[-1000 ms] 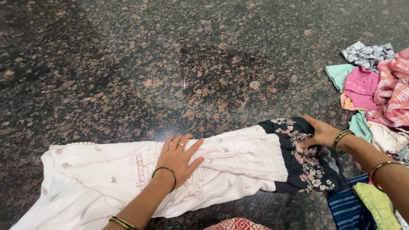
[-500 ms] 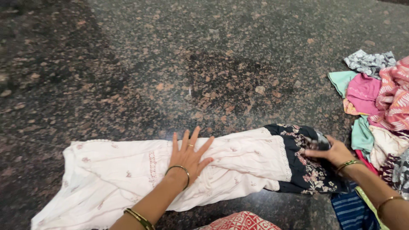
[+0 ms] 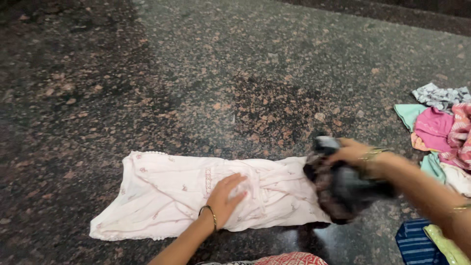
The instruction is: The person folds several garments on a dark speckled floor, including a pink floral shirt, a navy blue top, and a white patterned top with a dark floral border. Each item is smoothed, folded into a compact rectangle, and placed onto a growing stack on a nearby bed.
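Pale pink embroidered cotton garment [image 3: 196, 196], laid lengthwise on the speckled dark granite floor [image 3: 196, 73]. Left hand [image 3: 226, 196] lies flat on its middle, fingers spread, gripping nothing. Right hand [image 3: 351, 152], blurred, has closed on the dark floral hem end [image 3: 338, 189] and lifted it off the floor since a moment ago, apparently starting a fold leftward. Heap of coloured clothes [image 3: 441, 132] lies to the right.

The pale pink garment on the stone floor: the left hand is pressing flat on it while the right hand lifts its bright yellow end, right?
Not quite. In the head view the end the right hand lifts is dark and floral-patterned, not bright yellow. The left hand does press flat on the pale pink garment.
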